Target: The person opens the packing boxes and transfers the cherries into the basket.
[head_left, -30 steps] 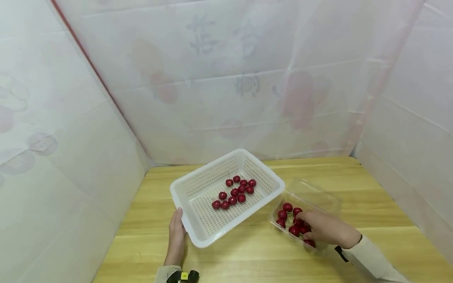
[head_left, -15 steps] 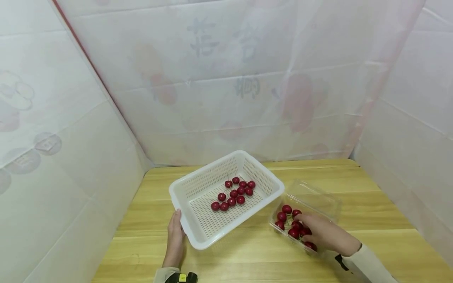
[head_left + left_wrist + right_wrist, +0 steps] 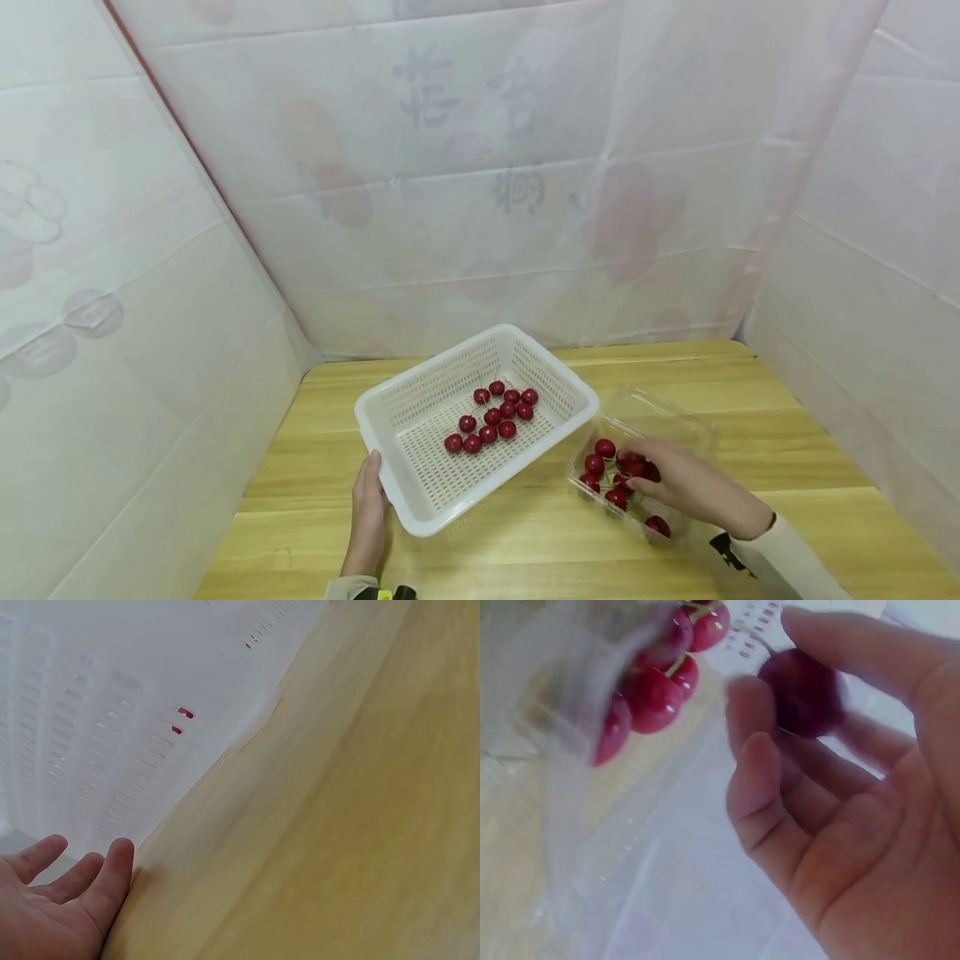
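A white plastic basket with slotted walls holds several red cherries at mid-table. My left hand holds the basket's left end, thumb at the rim. In the left wrist view, the left hand's fingers lie against the outside wall; the thumb is hidden there. My right hand is over a clear plastic box to the right of the basket. It holds a dark red cherry between thumb and fingers, with its green stem sticking out. More cherries lie in the box.
The box's clear lid lies folded back behind it. All stands on a wooden table. Pale printed sheets form walls at the back and both sides. A dark band with a device is on the left wrist.
My right hand has shifted slightly within the box and lifted a little, now with a cherry in its fingers. The left hand and basket stay in place; the view tilts slightly.
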A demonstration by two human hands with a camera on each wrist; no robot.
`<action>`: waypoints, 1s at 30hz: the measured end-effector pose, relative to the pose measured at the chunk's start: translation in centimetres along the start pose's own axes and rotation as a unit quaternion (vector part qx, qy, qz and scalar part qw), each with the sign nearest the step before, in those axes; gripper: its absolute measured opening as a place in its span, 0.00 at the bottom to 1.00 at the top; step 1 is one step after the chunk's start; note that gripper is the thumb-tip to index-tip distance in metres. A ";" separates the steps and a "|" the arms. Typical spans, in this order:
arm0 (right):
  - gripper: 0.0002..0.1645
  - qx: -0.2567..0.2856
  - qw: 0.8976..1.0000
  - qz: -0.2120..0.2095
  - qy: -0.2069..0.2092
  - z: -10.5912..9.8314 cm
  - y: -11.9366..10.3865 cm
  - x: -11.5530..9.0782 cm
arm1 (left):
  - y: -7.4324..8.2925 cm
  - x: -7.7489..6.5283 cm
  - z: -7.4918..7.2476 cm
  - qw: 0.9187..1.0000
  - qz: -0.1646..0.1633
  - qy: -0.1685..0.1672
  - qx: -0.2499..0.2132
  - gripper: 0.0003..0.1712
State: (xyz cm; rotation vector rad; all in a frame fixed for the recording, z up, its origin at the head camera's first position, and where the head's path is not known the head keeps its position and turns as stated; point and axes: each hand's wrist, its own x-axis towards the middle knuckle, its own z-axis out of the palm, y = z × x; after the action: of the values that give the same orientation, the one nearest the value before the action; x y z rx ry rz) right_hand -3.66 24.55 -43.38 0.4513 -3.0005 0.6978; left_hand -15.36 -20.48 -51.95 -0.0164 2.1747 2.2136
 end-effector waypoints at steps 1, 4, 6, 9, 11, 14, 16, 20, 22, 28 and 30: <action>0.17 -0.001 1.000 -0.004 0.011 -0.3 -0.1 0.1 | 0.0 0.0 0.0 1.000 0.000 0.000 -0.001 0.40; 0.16 -0.001 0.999 -0.018 0.049 -1.0 -0.3 0.3 | 0.0 0.1 0.1 1.000 0.001 -0.001 -0.002 0.40; 0.17 0.008 0.997 -0.012 0.069 -1.6 -0.5 0.4 | 0.1 0.1 0.1 1.000 0.002 -0.002 -0.002 0.40; 0.21 0.011 0.995 -0.014 0.098 -2.5 -0.9 0.6 | 0.1 0.1 0.1 1.000 0.002 0.000 0.001 0.40; 0.23 0.011 0.993 -0.023 0.117 -3.1 -1.3 0.7 | 0.1 0.1 0.0 1.000 0.000 0.000 0.004 0.40; 0.23 -0.003 0.989 -0.046 0.142 -4.1 -1.8 1.3 | 0.1 0.0 0.0 1.000 0.000 0.000 0.007 0.40; 0.23 -0.016 0.986 -0.056 0.153 -4.8 -2.2 1.8 | 0.1 0.0 -0.1 1.000 0.001 0.000 0.006 0.40; 0.23 -0.029 0.988 -0.056 0.144 -6.0 -3.0 3.0 | 0.0 -0.1 -0.1 1.000 0.008 0.004 0.002 0.41; 0.22 -0.040 0.988 -0.056 0.135 -6.4 -3.5 3.8 | -0.1 -0.1 -0.1 1.000 0.011 0.006 0.001 0.41; 0.18 -0.063 0.988 -0.089 0.107 -7.3 -5.3 7.3 | -0.1 -0.1 -0.1 1.000 0.007 0.002 0.002 0.41; 0.18 -0.061 0.989 -0.100 0.094 -7.4 -5.9 8.8 | 0.0 0.0 -0.1 1.000 0.005 0.003 0.001 0.41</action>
State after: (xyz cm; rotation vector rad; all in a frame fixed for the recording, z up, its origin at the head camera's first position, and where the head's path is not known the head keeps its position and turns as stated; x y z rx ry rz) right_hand -10.71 20.33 -33.40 0.6293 -2.7532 0.5071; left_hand -15.37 -20.59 -51.98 -0.0123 2.1840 2.2187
